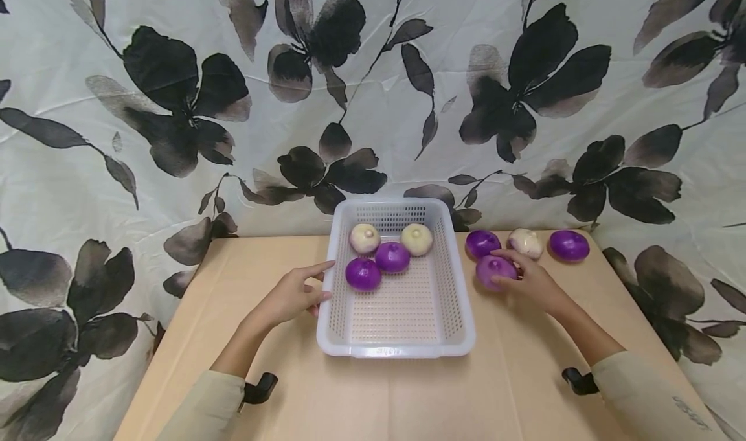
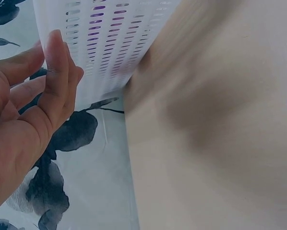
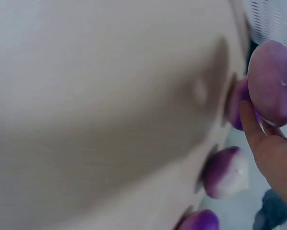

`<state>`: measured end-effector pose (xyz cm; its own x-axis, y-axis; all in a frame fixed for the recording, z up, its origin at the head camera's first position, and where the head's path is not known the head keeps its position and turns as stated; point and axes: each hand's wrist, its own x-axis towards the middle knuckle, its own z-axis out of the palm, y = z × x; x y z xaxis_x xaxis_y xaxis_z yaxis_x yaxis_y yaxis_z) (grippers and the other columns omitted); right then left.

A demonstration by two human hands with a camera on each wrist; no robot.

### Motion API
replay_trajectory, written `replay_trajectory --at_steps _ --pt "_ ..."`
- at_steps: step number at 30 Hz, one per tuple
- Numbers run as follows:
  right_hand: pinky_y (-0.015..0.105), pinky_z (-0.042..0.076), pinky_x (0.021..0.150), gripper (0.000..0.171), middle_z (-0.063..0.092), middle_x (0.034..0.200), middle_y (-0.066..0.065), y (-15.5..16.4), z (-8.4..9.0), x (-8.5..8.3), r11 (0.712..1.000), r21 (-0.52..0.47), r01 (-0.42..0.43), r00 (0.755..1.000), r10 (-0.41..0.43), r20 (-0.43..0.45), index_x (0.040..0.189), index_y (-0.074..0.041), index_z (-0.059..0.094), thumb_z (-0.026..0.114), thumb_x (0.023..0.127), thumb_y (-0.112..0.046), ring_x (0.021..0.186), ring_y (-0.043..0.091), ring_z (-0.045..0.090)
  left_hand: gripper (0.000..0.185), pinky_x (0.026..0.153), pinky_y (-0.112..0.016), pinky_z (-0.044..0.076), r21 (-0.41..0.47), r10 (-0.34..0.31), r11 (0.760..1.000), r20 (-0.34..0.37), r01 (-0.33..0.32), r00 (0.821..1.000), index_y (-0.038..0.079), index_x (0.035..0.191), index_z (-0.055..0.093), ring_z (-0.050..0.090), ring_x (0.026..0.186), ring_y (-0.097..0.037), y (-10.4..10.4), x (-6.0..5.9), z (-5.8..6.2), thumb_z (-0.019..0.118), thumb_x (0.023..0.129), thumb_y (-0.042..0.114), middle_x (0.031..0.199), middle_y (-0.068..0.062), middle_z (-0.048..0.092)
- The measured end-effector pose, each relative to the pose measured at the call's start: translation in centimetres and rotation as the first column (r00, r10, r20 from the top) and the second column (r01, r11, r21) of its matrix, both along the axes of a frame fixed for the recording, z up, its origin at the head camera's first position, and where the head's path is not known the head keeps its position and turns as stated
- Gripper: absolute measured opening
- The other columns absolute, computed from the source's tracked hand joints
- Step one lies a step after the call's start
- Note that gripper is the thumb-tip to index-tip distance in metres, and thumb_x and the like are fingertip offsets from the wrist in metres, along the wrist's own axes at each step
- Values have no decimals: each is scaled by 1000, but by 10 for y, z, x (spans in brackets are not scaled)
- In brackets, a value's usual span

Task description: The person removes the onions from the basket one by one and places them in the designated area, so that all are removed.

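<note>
A white perforated plastic basket (image 1: pixel 396 324) stands on the table, holding two purple onions (image 1: pixel 363 274) and two pale onions (image 1: pixel 416 239) toward its back. My left hand (image 1: pixel 294 293) touches the basket's left side from outside, its fingers against the slotted wall (image 2: pixel 110 43) in the left wrist view. To the right of the basket, my right hand (image 1: pixel 530 282) grips a purple onion (image 1: pixel 495 272) between thumb and fingers. In the right wrist view this onion (image 3: pixel 273 81) appears lifted off the table, partly cut off by the frame edge.
Behind the gripped onion, a purple onion (image 1: pixel 481 243), a white-and-purple onion (image 1: pixel 526 243) and another purple onion (image 1: pixel 568 245) sit in a row along the table's back edge. A floral cloth (image 1: pixel 408 169) hangs behind the tan table (image 1: pixel 373 395).
</note>
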<state>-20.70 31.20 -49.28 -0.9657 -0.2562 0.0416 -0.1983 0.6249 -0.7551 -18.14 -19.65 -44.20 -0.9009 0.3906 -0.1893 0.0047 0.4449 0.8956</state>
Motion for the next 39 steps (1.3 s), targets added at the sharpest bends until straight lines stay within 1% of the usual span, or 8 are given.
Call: replay_trajectory --at_steps 2,7,14,17,21,26,33,39 --pt "67 42 111 62 46 152 31 2 -8 1 1000 13 9 1000 -9 24 150 -2 48 73 98 -26 136 52 47 66 68 -57 62 0 -5 1000 1 5 1000 2 157 40 68 66 -19 0 0 -1 67 97 -1 130 -30 53" --pt "61 48 107 63 53 147 28 0 -19 3 999 20 38 998 -39 53 150 -3 48 71 99 -30 130 47 55 66 68 -56 63 -9 -10 1000 2 10 1000 2 157 41 68 65 -19 2 0 -1 67 97 -1 129 -30 53" --pt "64 46 108 57 52 147 30 -5 -22 6 999 -4 52 997 -52 57 150 -1 46 67 102 -24 131 51 52 66 67 -55 63 -11 -13 1000 -1 13 1000 2 157 40 68 65 -19 2 -2 -3 67 97 -1 130 -30 53" --pt "63 46 108 55 52 147 29 -4 -25 7 998 -4 59 996 -58 63 150 -3 46 65 103 -24 132 50 51 66 67 -55 63 -10 -14 1000 2 14 1000 2 157 40 68 65 -18 3 -2 -3 67 97 -2 129 -30 53" --pt "60 48 106 58 50 149 29 -3 -27 7 998 0 63 996 -62 71 152 -4 44 64 103 -28 132 51 52 66 68 -57 63 -5 -9 1000 7 9 1000 1 157 40 68 65 -18 5 -2 -2 67 97 -3 129 -30 53" --pt "59 50 103 60 51 147 30 -2 -30 8 998 -13 61 997 -60 55 152 -2 42 66 102 -26 129 51 55 66 68 -56 63 -9 -10 1000 5 10 1000 1 157 40 68 66 -18 6 -2 -2 67 97 -2 130 -31 53" --pt "63 46 108 64 47 150 29 -2 -36 6 998 0 55 998 -55 42 154 -4 40 67 102 -28 132 48 53 66 68 -55 63 -22 -7 1000 -8 7 1000 3 157 42 68 65 -19 5 -2 -2 67 96 -2 129 -30 54" --pt "66 45 109 66 46 151 30 -5 -35 7 999 -33 44 998 -42 38 155 -2 38 68 101 -26 133 51 51 66 68 -57 62 -13 -5 1000 -8 5 1000 2 157 41 68 65 -19 3 -1 -3 67 97 -2 129 -30 54"
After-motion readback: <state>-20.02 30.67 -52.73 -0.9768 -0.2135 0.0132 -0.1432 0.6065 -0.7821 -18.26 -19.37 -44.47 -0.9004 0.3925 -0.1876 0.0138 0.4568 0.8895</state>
